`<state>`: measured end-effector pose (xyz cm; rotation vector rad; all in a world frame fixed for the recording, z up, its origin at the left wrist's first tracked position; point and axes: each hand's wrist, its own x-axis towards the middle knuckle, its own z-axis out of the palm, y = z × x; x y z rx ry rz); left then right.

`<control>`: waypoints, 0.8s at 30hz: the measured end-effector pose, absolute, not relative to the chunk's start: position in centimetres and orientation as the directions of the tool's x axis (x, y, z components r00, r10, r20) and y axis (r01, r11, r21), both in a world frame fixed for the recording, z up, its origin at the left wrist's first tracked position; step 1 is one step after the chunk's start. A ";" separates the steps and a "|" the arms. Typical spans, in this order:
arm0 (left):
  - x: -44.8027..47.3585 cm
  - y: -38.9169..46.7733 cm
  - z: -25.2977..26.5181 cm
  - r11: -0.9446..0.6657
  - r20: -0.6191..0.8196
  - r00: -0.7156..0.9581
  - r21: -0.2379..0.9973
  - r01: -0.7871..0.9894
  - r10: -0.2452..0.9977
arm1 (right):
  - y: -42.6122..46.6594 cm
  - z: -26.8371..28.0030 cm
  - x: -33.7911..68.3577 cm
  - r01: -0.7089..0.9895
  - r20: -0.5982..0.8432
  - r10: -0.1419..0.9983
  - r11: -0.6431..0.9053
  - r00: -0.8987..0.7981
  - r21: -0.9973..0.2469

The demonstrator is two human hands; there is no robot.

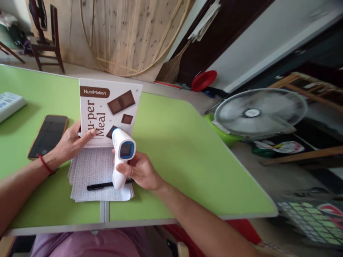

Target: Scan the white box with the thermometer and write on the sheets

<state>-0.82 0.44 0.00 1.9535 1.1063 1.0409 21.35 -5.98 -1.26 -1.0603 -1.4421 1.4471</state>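
My left hand (pixel 73 141) grips the lower left edge of a white NutriMotion meal box (pixel 93 98) with chocolate pieces printed on its front, thumb across the face. The box is upright, facing me. In my right hand (pixel 142 171) is a white infrared thermometer (pixel 119 171), its blue-framed screen turned toward me and its front end close before the box. Whether the two touch, I cannot tell. Beneath them lie handwritten sheets of paper (pixel 88 169). A black pen (pixel 100 186) rests on the sheets, partly behind the thermometer's handle.
The green table (pixel 187 160) spreads to both sides. To the left are a phone (pixel 49 134) in a yellowish case and a white box-like object (pixel 10 104). Off the table's right side stands a fan (pixel 259 112). A wooden chair (pixel 46 43) is at the far left.
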 end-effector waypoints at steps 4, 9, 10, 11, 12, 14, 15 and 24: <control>-0.7 0.3 0.0 -0.401 0.298 0.310 0.844 0.355 0.903 | -6.1 -0.2 22.9 0.070 0.127 0.954 0.151 -0.271 -0.986; -0.6 0.2 0.2 -0.376 0.289 0.276 0.859 0.347 0.917 | -4.8 1.9 28.1 0.330 0.254 0.951 0.301 -0.179 -0.895; -0.6 0.2 0.3 -0.383 0.299 0.273 0.856 0.346 0.914 | -4.3 2.0 29.1 0.372 0.252 0.952 0.301 -0.175 -0.878; -0.6 0.3 0.3 -0.394 0.311 0.268 0.849 0.353 0.912 | -3.8 2.0 29.9 0.424 0.223 0.958 0.282 -0.182 -0.861; -0.6 0.4 0.4 -0.403 0.322 0.262 0.836 0.371 0.910 | -3.3 1.8 30.5 0.483 0.206 0.958 0.279 -0.201 -0.830; -0.6 0.6 0.4 -0.415 0.344 0.234 0.799 0.436 0.909 | -2.5 1.0 31.1 0.590 0.175 0.951 0.297 -0.256 -0.751; -0.6 0.8 0.3 -0.414 0.350 0.221 0.779 0.471 0.910 | -2.1 0.5 31.1 0.637 0.168 0.945 0.314 -0.281 -0.703; -0.2 1.3 -0.4 -0.517 0.429 0.289 0.730 0.447 0.856 | -0.8 -2.2 31.5 0.833 0.160 0.928 0.373 -0.337 -0.410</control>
